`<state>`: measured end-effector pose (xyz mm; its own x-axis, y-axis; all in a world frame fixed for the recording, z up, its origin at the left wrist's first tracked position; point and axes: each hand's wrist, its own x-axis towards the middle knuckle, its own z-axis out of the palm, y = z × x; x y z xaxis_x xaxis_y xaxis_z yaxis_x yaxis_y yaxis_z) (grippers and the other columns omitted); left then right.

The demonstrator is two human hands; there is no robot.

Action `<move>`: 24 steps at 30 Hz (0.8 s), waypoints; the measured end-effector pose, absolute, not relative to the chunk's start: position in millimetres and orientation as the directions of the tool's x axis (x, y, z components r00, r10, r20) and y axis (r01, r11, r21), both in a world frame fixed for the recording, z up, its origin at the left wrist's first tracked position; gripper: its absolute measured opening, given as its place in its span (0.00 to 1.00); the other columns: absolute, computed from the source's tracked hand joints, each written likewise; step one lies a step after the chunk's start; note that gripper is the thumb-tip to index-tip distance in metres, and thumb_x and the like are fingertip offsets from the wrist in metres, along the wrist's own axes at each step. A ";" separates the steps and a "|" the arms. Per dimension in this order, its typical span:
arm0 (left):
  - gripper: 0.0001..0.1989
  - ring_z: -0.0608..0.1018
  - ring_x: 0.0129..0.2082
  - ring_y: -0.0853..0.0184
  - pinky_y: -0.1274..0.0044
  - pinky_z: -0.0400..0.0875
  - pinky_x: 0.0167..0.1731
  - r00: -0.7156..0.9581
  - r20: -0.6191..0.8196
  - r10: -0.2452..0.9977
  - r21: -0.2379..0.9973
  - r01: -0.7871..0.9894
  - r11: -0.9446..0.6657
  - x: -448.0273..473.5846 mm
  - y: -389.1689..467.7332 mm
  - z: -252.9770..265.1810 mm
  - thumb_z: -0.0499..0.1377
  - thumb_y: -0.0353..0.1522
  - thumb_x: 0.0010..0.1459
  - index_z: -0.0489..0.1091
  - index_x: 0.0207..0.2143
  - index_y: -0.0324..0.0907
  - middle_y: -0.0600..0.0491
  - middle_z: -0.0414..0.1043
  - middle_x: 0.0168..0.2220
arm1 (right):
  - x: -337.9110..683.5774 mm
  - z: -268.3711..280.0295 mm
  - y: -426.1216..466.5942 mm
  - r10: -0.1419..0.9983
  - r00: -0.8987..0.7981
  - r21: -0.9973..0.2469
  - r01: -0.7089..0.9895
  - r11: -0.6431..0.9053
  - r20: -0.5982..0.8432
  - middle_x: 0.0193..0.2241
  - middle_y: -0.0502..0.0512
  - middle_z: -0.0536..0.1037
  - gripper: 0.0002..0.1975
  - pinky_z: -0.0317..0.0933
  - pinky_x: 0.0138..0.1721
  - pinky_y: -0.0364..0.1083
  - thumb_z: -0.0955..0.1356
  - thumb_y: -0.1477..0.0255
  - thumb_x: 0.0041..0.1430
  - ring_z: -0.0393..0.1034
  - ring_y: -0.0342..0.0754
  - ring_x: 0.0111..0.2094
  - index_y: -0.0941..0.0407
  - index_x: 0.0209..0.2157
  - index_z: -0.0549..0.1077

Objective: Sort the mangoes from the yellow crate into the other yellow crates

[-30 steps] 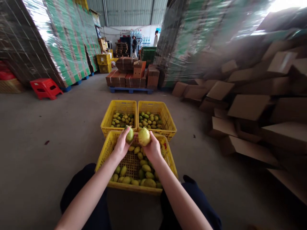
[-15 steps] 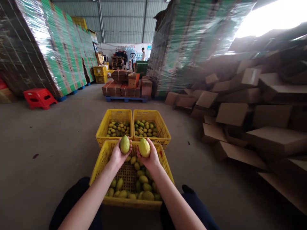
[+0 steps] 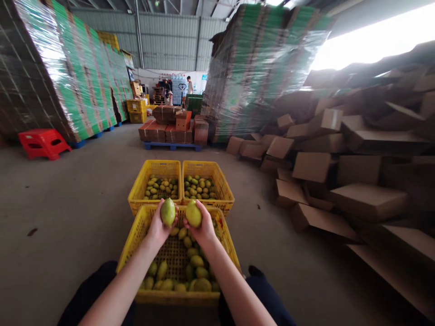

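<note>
My left hand (image 3: 157, 230) is closed around a greenish lemon (image 3: 168, 212), its tip pointing up. In my right hand (image 3: 205, 231) is a yellower lemon (image 3: 193, 213), with the thumb along its side. Both hands are side by side above the far part of a yellow plastic crate (image 3: 178, 297). Inside that crate, several green-yellow lemons (image 3: 196, 261) lie mostly along the right and near sides, and its slotted floor shows in the middle. My forearms cover part of it.
Two more yellow crates, one left (image 3: 135, 192) and one right (image 3: 224, 192), hold lemons just beyond. Loose cardboard boxes (image 3: 311, 166) are heaped at right. A red stool (image 3: 44, 142) stands at left. Bundled cartons (image 3: 152, 131) sit on a blue pallet (image 3: 172, 146); people are far behind.
My view has tilted up slightly and swung right, so the scene sits lower and further left. The lemon in my right hand has turned a little. Both hands keep their lemons.
</note>
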<state>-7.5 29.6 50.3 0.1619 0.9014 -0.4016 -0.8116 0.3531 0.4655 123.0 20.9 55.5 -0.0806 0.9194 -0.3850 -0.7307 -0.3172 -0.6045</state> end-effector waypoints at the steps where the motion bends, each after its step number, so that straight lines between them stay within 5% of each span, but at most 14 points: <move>1: 0.16 0.76 0.18 0.71 0.80 0.73 0.18 0.161 -0.409 0.898 0.443 -0.825 0.350 -7.0 30.2 49.9 0.50 0.37 0.66 0.71 0.34 0.37 0.51 0.75 0.25 | 122.6 55.9 22.0 0.914 -0.068 -0.590 -0.744 -0.314 -0.401 0.15 0.49 0.73 0.13 0.59 0.13 0.40 0.66 0.62 0.58 0.66 0.43 0.14 0.57 0.26 0.70; 7: 0.18 0.78 0.23 0.70 0.80 0.76 0.21 0.186 -0.454 0.872 0.264 -0.906 0.331 -8.4 33.3 49.4 0.46 0.39 0.68 0.70 0.36 0.38 0.51 0.75 0.26 | 124.2 55.0 28.2 0.882 0.078 -0.566 -0.792 -0.228 -0.464 0.18 0.48 0.76 0.12 0.62 0.17 0.40 0.63 0.66 0.63 0.70 0.43 0.18 0.56 0.29 0.70; 11: 0.13 0.72 0.16 0.73 0.86 0.65 0.10 0.150 -0.516 0.843 0.382 -0.841 0.384 -14.1 31.7 54.3 0.57 0.38 0.62 0.67 0.29 0.38 0.53 0.70 0.21 | 126.6 54.7 24.9 0.862 0.081 -0.570 -0.780 -0.258 -0.501 0.16 0.48 0.74 0.12 0.64 0.19 0.41 0.63 0.66 0.62 0.69 0.43 0.16 0.56 0.27 0.69; 13: 0.10 0.72 0.16 0.73 0.85 0.68 0.12 0.095 -0.527 0.845 0.437 -0.823 0.364 -16.2 30.3 56.0 0.58 0.35 0.60 0.67 0.29 0.38 0.54 0.70 0.21 | 127.1 55.2 22.1 0.870 0.035 -0.574 -0.764 -0.294 -0.492 0.15 0.48 0.74 0.11 0.64 0.18 0.41 0.65 0.66 0.60 0.69 0.43 0.16 0.56 0.27 0.69; 24: 0.17 0.80 0.26 0.68 0.78 0.77 0.23 0.126 -0.438 0.890 0.265 -0.928 0.262 -36.4 30.8 50.2 0.45 0.35 0.68 0.71 0.41 0.37 0.49 0.77 0.30 | 119.6 42.8 30.5 0.888 0.005 -0.561 -0.776 -0.286 -0.460 0.16 0.48 0.75 0.09 0.62 0.16 0.40 0.65 0.68 0.61 0.69 0.43 0.15 0.57 0.28 0.70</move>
<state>-36.4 30.8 50.2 0.1264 0.8900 -0.4381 -0.9280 0.2621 0.2648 119.6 30.5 42.8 0.0049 0.8881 -0.4597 -0.7765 -0.2863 -0.5613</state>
